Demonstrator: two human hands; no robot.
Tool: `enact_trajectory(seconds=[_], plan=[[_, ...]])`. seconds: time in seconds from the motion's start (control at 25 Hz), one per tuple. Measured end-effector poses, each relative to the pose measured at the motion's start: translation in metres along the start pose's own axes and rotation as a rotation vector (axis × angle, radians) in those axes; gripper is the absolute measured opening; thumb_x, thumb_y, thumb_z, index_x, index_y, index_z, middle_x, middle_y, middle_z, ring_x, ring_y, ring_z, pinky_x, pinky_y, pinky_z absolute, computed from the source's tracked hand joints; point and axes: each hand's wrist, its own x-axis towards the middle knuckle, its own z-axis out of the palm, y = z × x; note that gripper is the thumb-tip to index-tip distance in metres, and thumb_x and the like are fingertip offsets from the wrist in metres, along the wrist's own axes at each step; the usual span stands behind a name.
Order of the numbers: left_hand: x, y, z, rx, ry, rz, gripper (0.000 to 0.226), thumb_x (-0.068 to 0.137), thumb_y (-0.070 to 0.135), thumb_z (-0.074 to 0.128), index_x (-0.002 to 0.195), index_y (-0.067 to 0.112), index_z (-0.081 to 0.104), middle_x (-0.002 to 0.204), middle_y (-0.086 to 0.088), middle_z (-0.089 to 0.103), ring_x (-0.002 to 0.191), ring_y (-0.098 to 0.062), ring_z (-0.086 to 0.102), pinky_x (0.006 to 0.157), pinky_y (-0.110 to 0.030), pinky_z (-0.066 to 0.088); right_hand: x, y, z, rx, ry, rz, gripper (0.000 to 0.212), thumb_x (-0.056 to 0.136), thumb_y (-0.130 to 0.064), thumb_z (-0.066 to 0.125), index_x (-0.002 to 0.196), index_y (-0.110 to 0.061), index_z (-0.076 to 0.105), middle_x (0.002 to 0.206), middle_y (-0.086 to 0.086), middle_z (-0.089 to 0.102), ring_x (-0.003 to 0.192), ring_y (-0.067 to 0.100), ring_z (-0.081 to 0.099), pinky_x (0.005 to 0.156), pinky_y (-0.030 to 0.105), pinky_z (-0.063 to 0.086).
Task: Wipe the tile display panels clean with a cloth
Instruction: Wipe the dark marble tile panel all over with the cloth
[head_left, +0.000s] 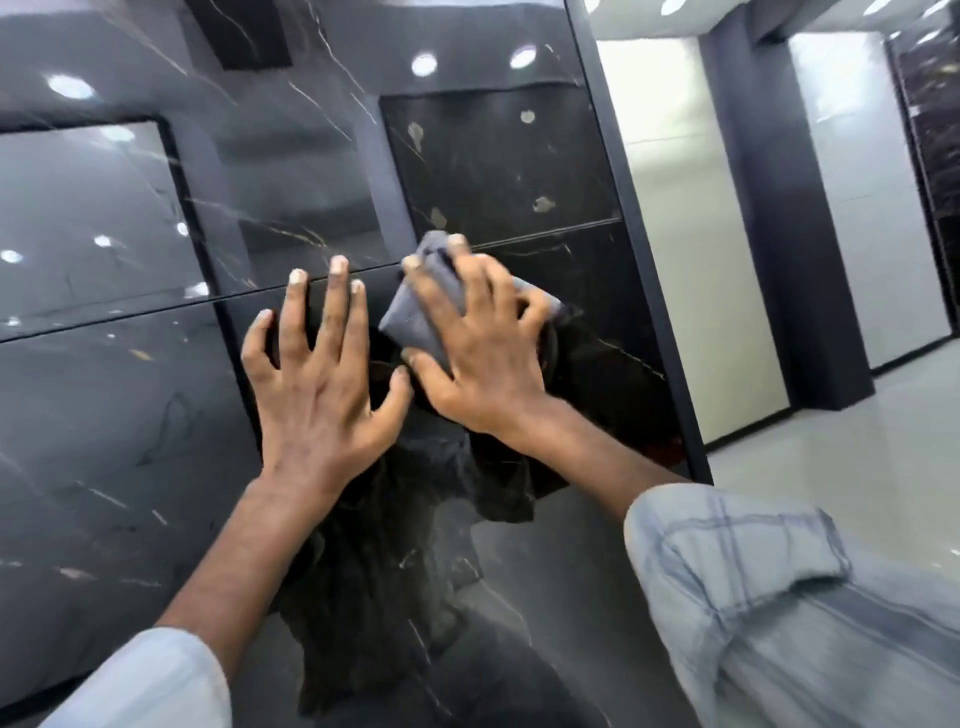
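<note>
Tile panel (130, 415): standing upright, dark and glossy with pale veins, reflecting ceiling lights; a horizontal seam (156, 307) is crossing it.
Left hand (322, 384): lying flat on the panel with fingers spread straight and fingertips reaching the seam, holding nothing; it seems to be bracing.
Cloth (415, 317): grey and bunched, lying against the panel at the seam, just beside the left hand.
Right hand (483, 348): spreading over the cloth and pressing it to the panel, thumb at its lower edge; wiping appears to be underway.
Pale spots (543, 204): showing above the seam; I cannot tell whether they are dirt or tile pattern.
Frame edge (644, 291): the next stroke is probably calling for steady pressure, carrying the cloth up over the spots or toward this edge.
</note>
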Motion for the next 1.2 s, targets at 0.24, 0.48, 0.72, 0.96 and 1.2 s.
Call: enact_trajectory(seconds=[0.24, 0.48, 0.72, 0.96, 1.2], plan=[[-0.006, -0.005, 0.007, 0.067, 0.007, 0.057, 0.081, 0.095, 0.053, 0.044, 0.160, 0.004, 0.035, 0.172, -0.011, 0.023, 0.160, -0.037, 0.015, 0.122, -0.059, 0.018, 0.028, 0.083, -0.004, 0.008, -0.005, -0.074, 0.077, 0.087, -0.064, 0.050, 0.158, -0.039, 0.038, 0.167, 0.005, 0.030, 0.148, 0.029, 0.032, 0.107, 0.065, 0.031], [-0.005, -0.003, 0.007, 0.034, -0.002, 0.060, 0.079, 0.099, 0.051, 0.040, 0.160, 0.003, 0.031, 0.173, -0.013, 0.020, 0.161, -0.039, 0.009, 0.124, -0.060, 0.015, 0.033, 0.145, -0.016, -0.012, -0.135, 0.418, 0.074, 0.101, -0.064, 0.042, 0.163, -0.041, 0.007, 0.172, 0.007, 0.006, 0.153, 0.034, 0.015, 0.115, 0.066, 0.019], [-0.048, 0.024, -0.004, -0.088, -0.088, 0.097, 0.074, 0.101, 0.048, 0.041, 0.160, 0.004, 0.032, 0.174, -0.012, 0.014, 0.160, -0.040, 0.010, 0.124, -0.061, 0.014, -0.067, 0.139, -0.018, 0.005, -0.255, 0.534, 0.081, 0.100, -0.068, 0.039, 0.165, -0.038, 0.000, 0.173, 0.008, -0.001, 0.155, 0.035, 0.011, 0.118, 0.064, 0.013], [-0.218, 0.122, 0.001, -0.230, -0.329, 0.465, 0.069, 0.095, 0.046, 0.049, 0.154, 0.010, 0.049, 0.174, -0.005, 0.019, 0.160, -0.026, 0.020, 0.124, -0.056, 0.016, -0.261, 0.141, -0.006, 0.021, -0.409, 0.743, 0.092, 0.089, -0.079, 0.027, 0.165, -0.032, 0.002, 0.172, 0.016, 0.008, 0.154, 0.039, 0.019, 0.118, 0.063, 0.019], [-0.328, 0.169, 0.006, -0.243, -0.465, 0.460, 0.078, 0.090, 0.045, 0.056, 0.159, 0.009, 0.041, 0.174, -0.008, 0.019, 0.161, -0.033, 0.015, 0.128, -0.059, 0.006, -0.424, 0.136, 0.004, 0.070, -0.543, 1.160, 0.090, 0.100, -0.064, 0.047, 0.165, -0.029, -0.005, 0.173, 0.013, 0.002, 0.155, 0.037, 0.017, 0.120, 0.057, 0.019]])
